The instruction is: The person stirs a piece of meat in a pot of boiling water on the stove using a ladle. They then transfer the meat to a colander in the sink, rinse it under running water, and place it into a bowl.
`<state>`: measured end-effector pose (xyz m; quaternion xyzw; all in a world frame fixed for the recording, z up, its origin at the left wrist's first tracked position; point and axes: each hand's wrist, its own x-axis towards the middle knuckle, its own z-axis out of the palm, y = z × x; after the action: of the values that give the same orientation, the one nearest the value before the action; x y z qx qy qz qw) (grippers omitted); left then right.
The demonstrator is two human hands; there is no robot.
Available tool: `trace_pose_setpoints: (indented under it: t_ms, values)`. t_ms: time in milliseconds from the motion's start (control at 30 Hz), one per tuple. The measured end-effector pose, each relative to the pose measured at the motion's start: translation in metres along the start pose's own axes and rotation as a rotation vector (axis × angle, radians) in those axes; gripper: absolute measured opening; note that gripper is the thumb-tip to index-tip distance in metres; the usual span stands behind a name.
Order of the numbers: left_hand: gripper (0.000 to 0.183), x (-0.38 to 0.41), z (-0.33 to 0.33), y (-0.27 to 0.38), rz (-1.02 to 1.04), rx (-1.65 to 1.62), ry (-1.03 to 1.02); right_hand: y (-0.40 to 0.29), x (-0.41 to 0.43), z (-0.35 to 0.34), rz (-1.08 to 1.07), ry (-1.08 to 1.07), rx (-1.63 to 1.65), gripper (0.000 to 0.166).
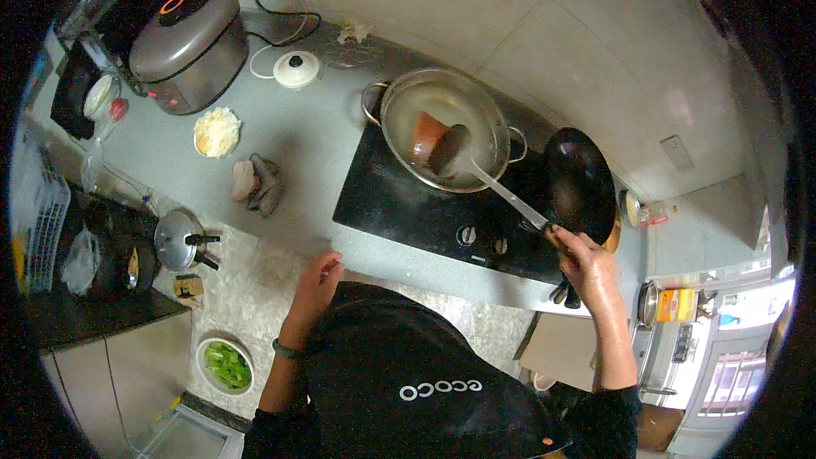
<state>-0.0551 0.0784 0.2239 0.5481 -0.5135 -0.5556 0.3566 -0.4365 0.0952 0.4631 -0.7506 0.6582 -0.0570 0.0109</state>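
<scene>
My right hand [586, 264] grips the dark end of a long metal-shafted ladle or turner [510, 196]. Its dark head rests in a two-handled steel pot [468, 188] of cloudy liquid, against a reddish-brown piece of food [426, 131] that looks like meat. The pot stands on a black glass gas hob [395, 197] with knobs at its front. My left hand [322, 277] hovers by the counter's front edge, loosely curled, with nothing seen in it.
A black wok or pan [580, 178] stands right of the pot. On the counter [306, 140] are a rice cooker [191, 54], a white lid [297, 69], a bowl of pale crumbly food [217, 132] and greyish lumps [264, 186]. A basin of green leaves [224, 366] sits low at left.
</scene>
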Motion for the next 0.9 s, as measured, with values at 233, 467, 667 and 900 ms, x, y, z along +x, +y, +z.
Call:
trace_pose_setpoints:
  t_ms: [233, 467, 667, 900]
  values:
    - [0.024, 0.007, -0.011, 0.011, 0.026, 0.027, -0.062, -0.014, 0.008, 0.014, 0.074, 0.051, 0.016, 0.047]
    - [0.024, 0.016, -0.017, 0.004, 0.000, 0.030, -0.049, -0.030, 0.015, 0.018, 0.060, 0.029, -0.050, 0.054]
    - [0.024, 0.024, -0.019, 0.000, -0.017, -0.008, -0.083, -0.025, 0.003, 0.013, 0.028, 0.045, -0.082, 0.054]
    - [0.025, 0.031, -0.022, 0.004, -0.036, 0.019, -0.111, -0.043, 0.009, 0.021, 0.031, 0.050, -0.109, 0.054]
